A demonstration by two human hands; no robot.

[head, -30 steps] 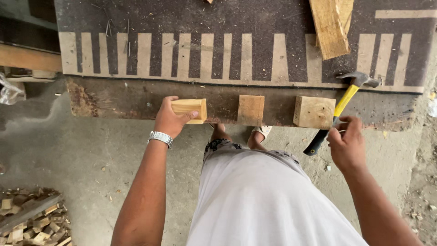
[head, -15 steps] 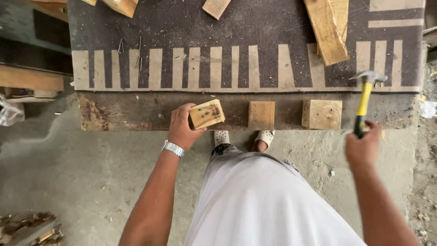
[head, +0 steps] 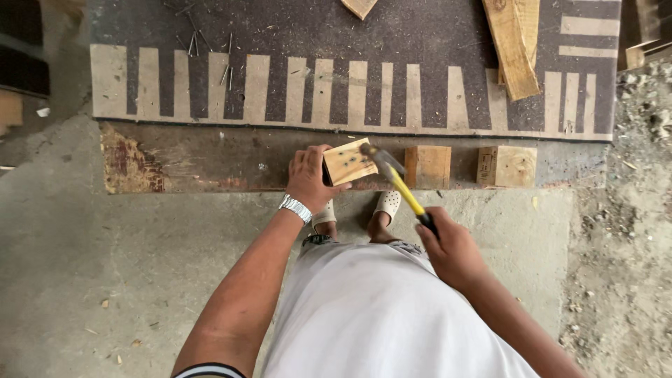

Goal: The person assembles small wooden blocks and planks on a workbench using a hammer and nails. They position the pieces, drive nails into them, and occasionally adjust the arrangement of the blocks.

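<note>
Beside the left hand [head: 308,178] gripping the wooden block [head: 348,162], the hammer [head: 393,178] is held closed in the right hand [head: 451,248]; fingers [head: 334,187] are probably hit if it slips.

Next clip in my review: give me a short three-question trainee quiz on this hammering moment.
1. True or false: the left hand holds the wooden block that the hammer meets.
2. How many wooden blocks sit along the dark plank?
3. Where do the loose nails lie? A) on the striped board, upper left; B) on the concrete floor; C) on the plank.

Key: 1 true. 2 three. 3 A. The right hand grips the hammer's black handle end.
</note>
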